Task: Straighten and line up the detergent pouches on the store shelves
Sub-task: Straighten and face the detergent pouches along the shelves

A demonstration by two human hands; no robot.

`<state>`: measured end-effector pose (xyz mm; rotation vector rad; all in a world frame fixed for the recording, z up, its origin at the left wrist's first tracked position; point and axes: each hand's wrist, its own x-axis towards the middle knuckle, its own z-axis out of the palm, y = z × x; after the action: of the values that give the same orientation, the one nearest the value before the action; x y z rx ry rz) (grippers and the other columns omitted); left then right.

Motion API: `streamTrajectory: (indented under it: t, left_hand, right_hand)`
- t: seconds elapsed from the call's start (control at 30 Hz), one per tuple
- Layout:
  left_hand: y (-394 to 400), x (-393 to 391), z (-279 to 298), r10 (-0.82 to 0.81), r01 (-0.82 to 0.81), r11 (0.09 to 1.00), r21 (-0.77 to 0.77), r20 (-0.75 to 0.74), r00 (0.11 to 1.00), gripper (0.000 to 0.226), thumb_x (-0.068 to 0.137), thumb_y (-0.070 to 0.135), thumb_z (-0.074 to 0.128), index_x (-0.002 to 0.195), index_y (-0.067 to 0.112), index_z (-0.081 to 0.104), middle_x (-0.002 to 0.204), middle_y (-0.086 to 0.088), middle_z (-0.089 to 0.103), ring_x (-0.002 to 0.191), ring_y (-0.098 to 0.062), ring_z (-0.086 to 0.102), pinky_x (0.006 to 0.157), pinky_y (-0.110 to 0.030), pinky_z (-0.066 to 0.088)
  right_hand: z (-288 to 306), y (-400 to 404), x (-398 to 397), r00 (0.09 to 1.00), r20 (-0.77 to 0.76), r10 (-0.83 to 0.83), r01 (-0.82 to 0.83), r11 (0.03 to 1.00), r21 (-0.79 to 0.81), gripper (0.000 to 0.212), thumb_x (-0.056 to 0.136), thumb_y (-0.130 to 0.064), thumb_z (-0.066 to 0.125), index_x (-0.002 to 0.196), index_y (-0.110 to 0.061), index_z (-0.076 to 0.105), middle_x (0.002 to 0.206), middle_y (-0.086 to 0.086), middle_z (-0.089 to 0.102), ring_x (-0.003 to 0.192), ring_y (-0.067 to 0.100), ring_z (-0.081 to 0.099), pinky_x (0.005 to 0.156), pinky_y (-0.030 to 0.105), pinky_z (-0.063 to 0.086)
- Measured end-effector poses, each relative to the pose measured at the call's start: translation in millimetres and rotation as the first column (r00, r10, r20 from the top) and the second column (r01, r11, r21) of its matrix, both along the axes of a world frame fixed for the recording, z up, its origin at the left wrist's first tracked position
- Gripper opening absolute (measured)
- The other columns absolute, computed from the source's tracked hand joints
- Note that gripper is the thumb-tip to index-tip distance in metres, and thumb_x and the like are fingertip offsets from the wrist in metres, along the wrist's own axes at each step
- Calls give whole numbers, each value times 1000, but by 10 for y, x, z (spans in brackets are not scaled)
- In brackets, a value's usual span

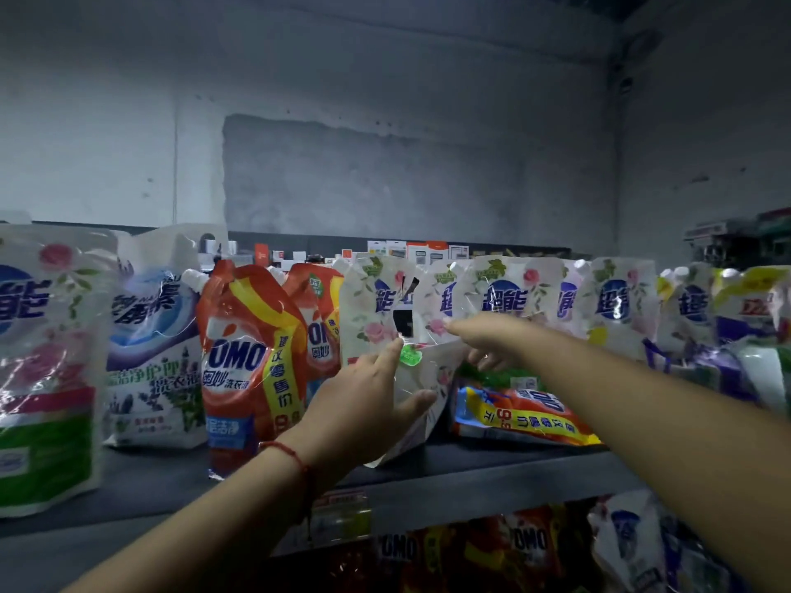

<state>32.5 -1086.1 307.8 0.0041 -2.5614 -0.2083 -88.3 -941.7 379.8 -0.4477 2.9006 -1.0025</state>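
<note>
A: Left hand?
B: Frame centre, thumb and fingers clamped on white floral pouch, tilted on top shelf.
A: Right hand?
B: Just right of centre, reaching over pouch top edge; fingers partly hidden, grip unclear.
A: Neighbours?
B: Upright OMO pouch left, flat OMO pouch right.
</note>
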Motion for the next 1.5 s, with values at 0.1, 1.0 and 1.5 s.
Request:
streamTrajectory:
  t: [0.1, 1.0, 1.5]
  left_hand:
    - [47, -10, -66, -11, 16, 996, 86, -66, 998, 72, 92, 65, 45, 151, 29, 24, 150, 2, 42, 128, -15, 48, 90, -26, 41]
    - [11, 47, -228, -245, 289, 710, 642, -159, 956, 67, 88, 52, 54, 148, 31, 33, 132, 8, 43, 97, 3, 55, 65, -7, 51]
    - [307, -314, -424, -213, 525, 588, 615, -509, 834, 114, 57, 54, 89, 137, 70, 8, 142, 17, 25, 131, -13, 45, 95, -42, 56]
  right_hand:
    - [-109, -124, -263, 993, 106, -47, 59, 992, -115, 74, 96, -64, 32, 134, -2, 48, 122, 22, 62, 102, 32, 66, 92, 40, 54]
    - [487, -133, 70, 921, -368, 128, -333, 749, -572, 17, 95, -20, 56, 84, -7, 60, 88, 14, 68, 65, 23, 65, 50, 23, 49]
    - [509, 204, 160, 964, -151, 220, -228, 389, -893, 16, 94, -21, 60, 100, -8, 67, 101, 14, 74, 87, 34, 73, 79, 54, 57]
